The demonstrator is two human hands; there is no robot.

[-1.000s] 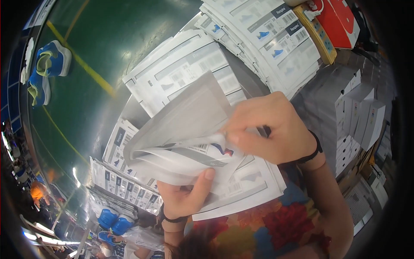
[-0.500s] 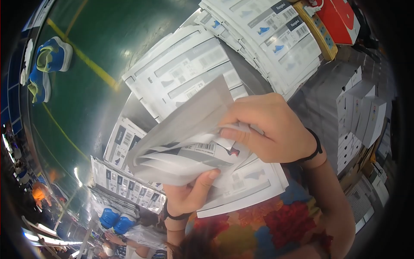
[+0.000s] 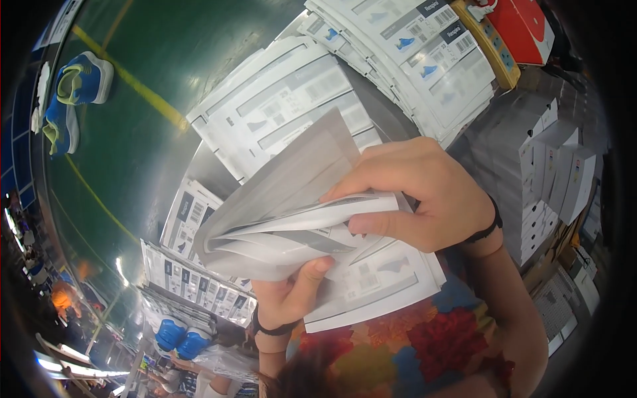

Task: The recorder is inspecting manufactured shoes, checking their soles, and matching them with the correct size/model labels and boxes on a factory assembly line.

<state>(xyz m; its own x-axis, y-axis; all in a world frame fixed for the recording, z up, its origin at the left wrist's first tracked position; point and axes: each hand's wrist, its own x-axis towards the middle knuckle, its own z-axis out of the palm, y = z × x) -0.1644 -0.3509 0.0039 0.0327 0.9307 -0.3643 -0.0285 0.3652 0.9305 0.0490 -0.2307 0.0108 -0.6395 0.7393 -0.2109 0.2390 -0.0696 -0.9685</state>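
Observation:
A bundle of white printed sheets, bent into a curve, is held in front of me. On its far side stands a greyish translucent sheet, folded round at the left end. From below, my left hand grips the bundle, thumb on top and fingers hidden underneath. My right hand is closed at the right end, pinching the upper edge of a white sheet between thumb and fingers. Below the hands, against my flowered clothing, lies another printed sheet showing a faint shoe picture.
Stacks of printed white sheets lie beyond, in the middle and far right. A yellow power strip sits beside a red box. White cartons stand right. Blue shoes are far left; a person's arm shows lower left.
My right hand has shifted its grip and lifts a sheet edge, with thumb and fingers farther apart. That sheet now covers the barcode that showed inside the bundle. My left hand keeps its hold.

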